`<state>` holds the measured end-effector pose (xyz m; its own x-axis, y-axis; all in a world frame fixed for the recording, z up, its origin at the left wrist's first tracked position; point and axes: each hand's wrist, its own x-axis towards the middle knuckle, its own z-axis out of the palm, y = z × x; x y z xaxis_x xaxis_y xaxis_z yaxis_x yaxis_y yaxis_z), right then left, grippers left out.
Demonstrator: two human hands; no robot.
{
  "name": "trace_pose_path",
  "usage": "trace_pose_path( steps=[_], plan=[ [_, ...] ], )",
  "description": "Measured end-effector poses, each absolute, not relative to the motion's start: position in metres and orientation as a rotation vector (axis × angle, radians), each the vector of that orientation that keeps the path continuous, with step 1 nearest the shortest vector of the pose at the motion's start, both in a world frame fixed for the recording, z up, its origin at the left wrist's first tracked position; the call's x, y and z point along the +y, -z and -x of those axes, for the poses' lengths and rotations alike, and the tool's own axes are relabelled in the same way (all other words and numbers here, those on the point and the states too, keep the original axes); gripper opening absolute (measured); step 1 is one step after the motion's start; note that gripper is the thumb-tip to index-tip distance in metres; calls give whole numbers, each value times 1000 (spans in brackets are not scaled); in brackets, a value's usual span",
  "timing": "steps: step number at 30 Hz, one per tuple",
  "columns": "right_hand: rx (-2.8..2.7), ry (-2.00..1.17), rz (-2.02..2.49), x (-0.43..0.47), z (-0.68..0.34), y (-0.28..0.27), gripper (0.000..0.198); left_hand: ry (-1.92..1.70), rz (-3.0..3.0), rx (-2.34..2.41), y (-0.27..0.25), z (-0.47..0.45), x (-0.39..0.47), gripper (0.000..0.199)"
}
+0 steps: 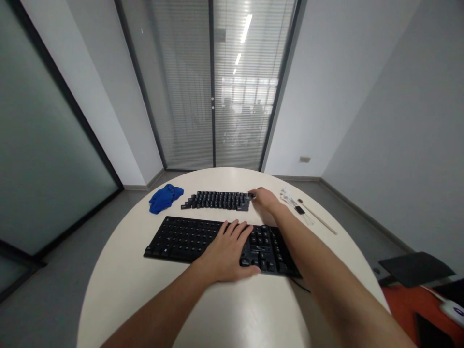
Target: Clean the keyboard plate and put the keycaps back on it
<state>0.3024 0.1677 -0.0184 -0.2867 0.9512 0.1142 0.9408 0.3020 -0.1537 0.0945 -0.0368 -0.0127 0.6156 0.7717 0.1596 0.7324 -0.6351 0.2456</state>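
A black keyboard (181,237) lies across the table. Its left part shows bare switches, while its right part carries keycaps. Over the middle of it rests my left hand (226,251), fingers spread and thumb near the front edge. Beyond the keyboard, loose black keycaps (219,200) stand in several tight rows. At the right end of these rows is my right hand (265,199), fingertips pinched on a small dark keycap (252,195). Part of the keyboard's right side is hidden beneath my right forearm.
On the round table (119,290), a crumpled blue cloth (165,198) lies at the back left. To the right are a wire tool with a black handle (299,210), a thin stick (321,218) and small whitish bits (286,195). An orange chair seat (406,304) stands at lower right.
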Motion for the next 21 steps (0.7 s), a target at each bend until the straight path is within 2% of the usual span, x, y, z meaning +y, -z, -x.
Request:
trace_pose_path(
  steps=[6,21],
  plan=[
    [-2360,-37,1772,161,-305,13,35,-360,-2684,1270,13,-95,-37,98],
    [-2324,-17,1769,144,-309,9,28,-364,-2682,1273,13,-95,-37,97]
  ],
)
